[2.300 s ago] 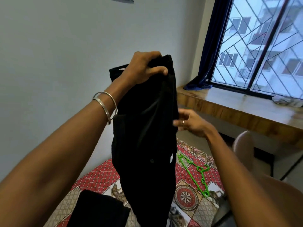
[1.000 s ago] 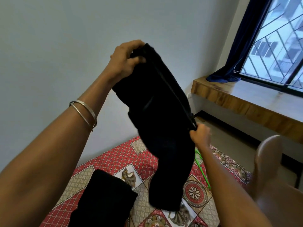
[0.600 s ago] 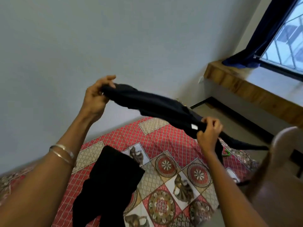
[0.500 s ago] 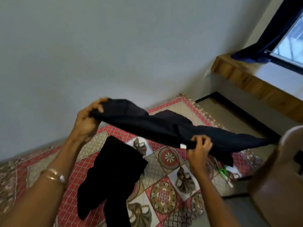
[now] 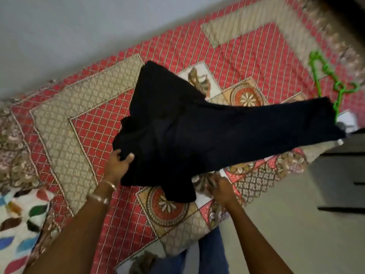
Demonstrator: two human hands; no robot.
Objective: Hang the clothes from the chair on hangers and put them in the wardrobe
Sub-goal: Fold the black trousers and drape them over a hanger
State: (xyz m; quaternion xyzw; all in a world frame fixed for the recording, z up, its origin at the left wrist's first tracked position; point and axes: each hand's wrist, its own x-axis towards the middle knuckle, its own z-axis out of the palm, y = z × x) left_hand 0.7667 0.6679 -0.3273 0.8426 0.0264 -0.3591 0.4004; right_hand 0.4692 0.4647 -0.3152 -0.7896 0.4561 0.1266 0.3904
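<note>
A black garment [image 5: 227,135] lies stretched out low over the red patterned bedspread [image 5: 98,135], one end reaching right toward a green plastic hanger [image 5: 325,76] on the bed. My left hand [image 5: 120,163] grips the garment's bunched left end. My right hand [image 5: 223,186] sits at the garment's lower edge, blurred, and its hold on the cloth is unclear. More black cloth [image 5: 156,82] shows behind the held garment; whether it is a second garment, I cannot tell.
A grey wall [image 5: 59,26] runs along the bed's far side. A white cloth with coloured leaf shapes [image 5: 17,218] lies at the bottom left. A dark piece of furniture [image 5: 341,175] stands at the right, beside pale floor [image 5: 296,234].
The garment went from hanging high in my left hand to stretched between both hands, then down onto the bed. My view tipped from the wall and window to the bedspread.
</note>
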